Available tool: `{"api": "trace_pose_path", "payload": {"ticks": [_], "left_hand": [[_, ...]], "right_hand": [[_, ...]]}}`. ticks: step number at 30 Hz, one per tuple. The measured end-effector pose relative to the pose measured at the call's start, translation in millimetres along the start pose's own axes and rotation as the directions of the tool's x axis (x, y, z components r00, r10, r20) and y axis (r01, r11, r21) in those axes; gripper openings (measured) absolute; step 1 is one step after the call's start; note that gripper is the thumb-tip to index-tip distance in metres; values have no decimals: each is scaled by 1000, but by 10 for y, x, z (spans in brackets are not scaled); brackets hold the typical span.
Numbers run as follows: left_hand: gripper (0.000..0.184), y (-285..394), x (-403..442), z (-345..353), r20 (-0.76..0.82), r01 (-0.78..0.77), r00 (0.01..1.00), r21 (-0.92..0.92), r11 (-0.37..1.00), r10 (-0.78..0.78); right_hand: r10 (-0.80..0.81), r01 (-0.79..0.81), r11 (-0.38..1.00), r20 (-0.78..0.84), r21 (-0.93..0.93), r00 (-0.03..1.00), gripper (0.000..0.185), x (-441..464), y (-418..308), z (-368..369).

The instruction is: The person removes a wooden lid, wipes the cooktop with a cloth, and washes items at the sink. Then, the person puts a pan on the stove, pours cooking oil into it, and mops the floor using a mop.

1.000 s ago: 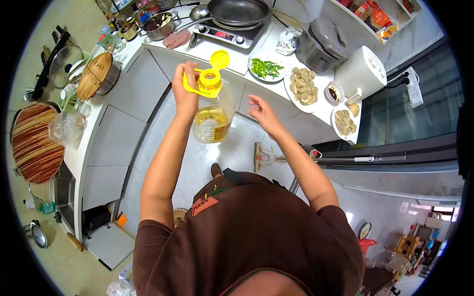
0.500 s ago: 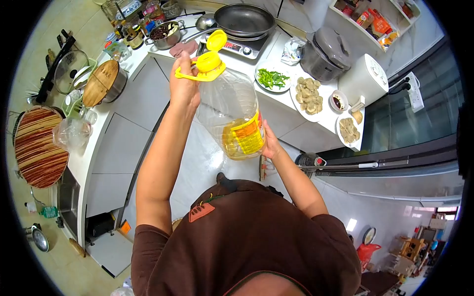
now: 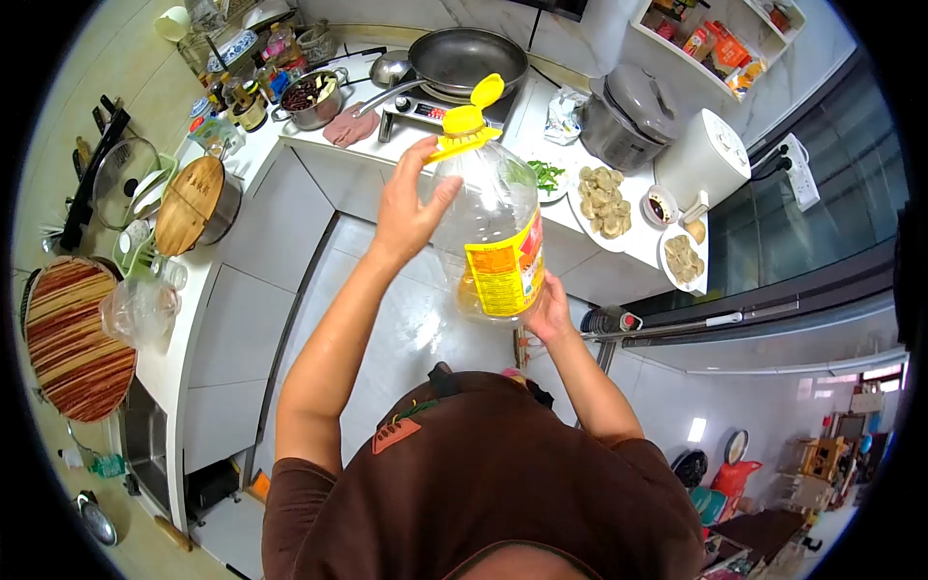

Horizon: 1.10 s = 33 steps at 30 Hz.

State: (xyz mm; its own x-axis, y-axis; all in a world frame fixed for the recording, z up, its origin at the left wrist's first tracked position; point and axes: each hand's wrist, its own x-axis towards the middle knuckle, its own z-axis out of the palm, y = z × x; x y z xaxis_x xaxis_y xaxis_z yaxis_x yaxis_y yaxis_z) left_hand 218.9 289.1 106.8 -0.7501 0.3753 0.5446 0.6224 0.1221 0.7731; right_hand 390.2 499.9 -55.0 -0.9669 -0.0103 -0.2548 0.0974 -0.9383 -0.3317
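Note:
A large clear plastic oil bottle (image 3: 488,208) is held in the air in front of me, nearly upright, with its yellow flip cap (image 3: 487,91) raised. A little yellow oil shows low in it, partly behind the yellow and red label. My left hand (image 3: 411,213) is closed on the yellow handle ring at the neck. Against the lower right side and base, my right hand (image 3: 550,307) grips the bottle, some fingers hidden behind it. Beyond the bottle, a dark frying pan (image 3: 468,63) sits on an induction cooker (image 3: 425,112).
Along the counter stand a plate of dumplings (image 3: 603,201), green peppers (image 3: 547,176) partly behind the bottle, a sauce bowl (image 3: 659,205) and a grey cooker (image 3: 628,121). On the left are a pot (image 3: 314,100), a pink cloth (image 3: 351,126) and a wooden-lidded pot (image 3: 190,205).
The bottle has shifted right in view and become more upright, its label turned more toward me. Both hands have stayed on it; the left hand now shows its thumb and back more.

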Motion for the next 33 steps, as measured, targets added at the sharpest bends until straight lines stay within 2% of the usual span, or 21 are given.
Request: {"api": "trace_pose_path", "payload": {"ticks": [2,5,7,8,10,11,13,15,17,19,22,25,26,33], "left_hand": [[56,-38,-33,98,11,-52,999,102,993,51],[59,-6,5,287,-4,-94,995,104,990,95],[66,-91,73,428,-4,-72,997,158,985,74],[67,-97,107,493,-10,-50,999,188,981,53],[76,-121,209,617,-2,-30,1000,221,975,31],[79,-145,276,671,2,-5,1000,171,985,5],[84,-210,422,772,7,43,999,73,996,-44],[90,-376,548,905,31,135,990,6,991,-136],[89,-515,723,1028,45,170,985,-96,981,-166],[86,-665,892,1154,40,213,977,-125,969,-210],[81,-836,1206,1299,22,252,967,-164,954,-252],[87,-979,1551,1366,44,308,951,-235,922,-307],[78,-1098,1647,1457,-4,286,954,-272,919,-298],[72,-1471,2214,1609,76,401,911,-397,826,-406]], "right_hand": [[-36,36,999,-40,-22,999,50,-80,-75,40],[-116,106,988,-88,-110,989,49,-141,-258,94],[-180,156,966,-102,-204,978,48,-139,-421,48],[-205,158,955,-171,-250,964,48,-145,-518,96],[-387,286,841,-141,-459,911,49,-127,-678,222],[-468,337,763,-111,-552,877,49,-115,-758,294],[-544,252,675,-236,-693,805,59,-92,-1002,379],[-601,214,593,-250,-776,759,63,4,-1224,553],[-693,191,460,-216,-867,688,63,142,-1455,668],[-735,246,392,-142,-886,663,64,300,-1674,735],[-780,235,153,29,-960,626,65,561,-1973,751],[-784,247,128,55,-960,619,67,842,-2187,841],[-774,249,152,41,-956,632,67,915,-2221,912],[-800,235,-68,194,-970,568,65,1358,-2303,1397]]}}
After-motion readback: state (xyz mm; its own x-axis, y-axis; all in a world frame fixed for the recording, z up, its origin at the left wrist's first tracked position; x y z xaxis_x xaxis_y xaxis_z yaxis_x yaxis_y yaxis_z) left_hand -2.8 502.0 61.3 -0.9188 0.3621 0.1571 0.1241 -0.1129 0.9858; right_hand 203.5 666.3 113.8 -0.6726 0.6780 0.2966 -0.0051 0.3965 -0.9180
